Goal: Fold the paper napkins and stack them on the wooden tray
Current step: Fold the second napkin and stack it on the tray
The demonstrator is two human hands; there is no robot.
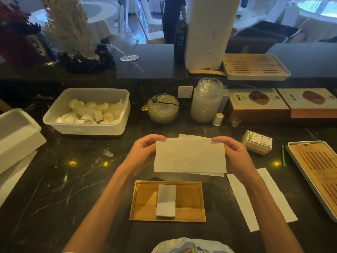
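napkin (189, 156): thin, limp, tears easily; you pinch top corners
left hand (144, 152): clamped on its corner
right hand (231, 152): same
wooden tray (189, 198): just below your hands

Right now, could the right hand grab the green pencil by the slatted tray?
Probably not yet. The right hand is busy pinching the napkin with the left hand. The counter toward the pencil looks free once it lets go.

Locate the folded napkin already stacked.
Head view: the folded napkin lies upright at the middle of the wooden tray, directly below the sheet both hands hold.
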